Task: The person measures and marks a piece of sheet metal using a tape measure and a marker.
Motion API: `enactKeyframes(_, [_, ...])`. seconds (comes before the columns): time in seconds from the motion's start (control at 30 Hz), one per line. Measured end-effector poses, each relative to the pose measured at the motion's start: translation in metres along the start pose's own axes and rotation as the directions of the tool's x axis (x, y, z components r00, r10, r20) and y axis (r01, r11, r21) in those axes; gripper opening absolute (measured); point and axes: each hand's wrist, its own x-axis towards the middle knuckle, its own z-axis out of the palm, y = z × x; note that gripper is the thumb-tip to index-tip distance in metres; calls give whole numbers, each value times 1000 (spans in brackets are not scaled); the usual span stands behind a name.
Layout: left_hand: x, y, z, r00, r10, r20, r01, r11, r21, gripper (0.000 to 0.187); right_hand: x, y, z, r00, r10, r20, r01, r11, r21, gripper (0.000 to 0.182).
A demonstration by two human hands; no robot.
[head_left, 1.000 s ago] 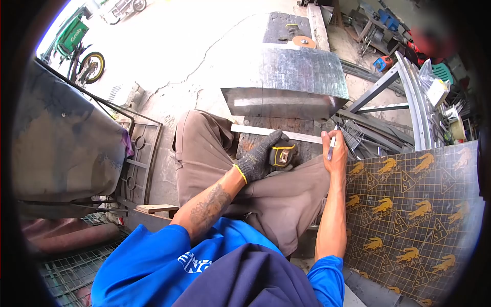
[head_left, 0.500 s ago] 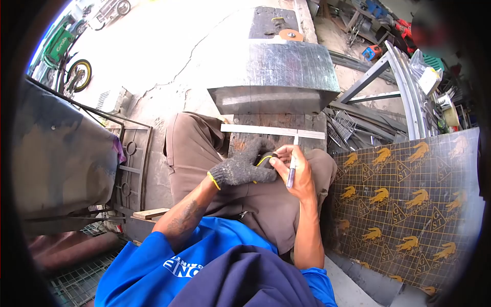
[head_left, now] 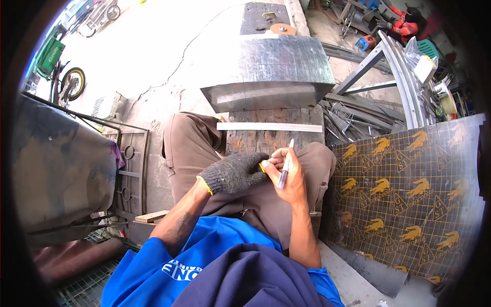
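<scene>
My left hand (head_left: 236, 173), in a grey knit glove with a yellow cuff, is closed above my lap. It meets my bare right hand (head_left: 290, 176) around a small dark item with a yellow edge (head_left: 262, 167), mostly hidden by the fingers. A white and dark marker (head_left: 284, 171) is held in my right hand, its white end pointing up. Beyond the hands, a pale flat strip (head_left: 271, 127) lies across the worn wooden bench (head_left: 255, 139). Behind the strip, a bent shiny metal sheet (head_left: 281, 61) rests on the bench.
A grinding disc (head_left: 283, 28) lies behind the metal sheet. To the right are a patterned board (head_left: 404, 199) and a grey metal frame (head_left: 404, 77). A co-worker in red (head_left: 404, 26) is at the upper right. A covered rack (head_left: 66, 158) stands left.
My gloved left fingers have closed further over the dark item, hiding most of it. My right hand has shifted slightly left and down with the marker. The co-worker shows more clearly.
</scene>
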Motion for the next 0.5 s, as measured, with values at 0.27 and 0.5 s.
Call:
enactKeyframes(0.27, [-10, 14, 42, 919, 50, -391, 96, 934, 345, 42, -6, 6, 18, 996, -6, -93, -1, 996, -84, 31])
enactKeyframes(0.5, [-17, 5, 23, 952, -64, -298, 131, 969, 208, 46, -9, -14, 24, 995, 22, -100, -20, 1000, 22, 26])
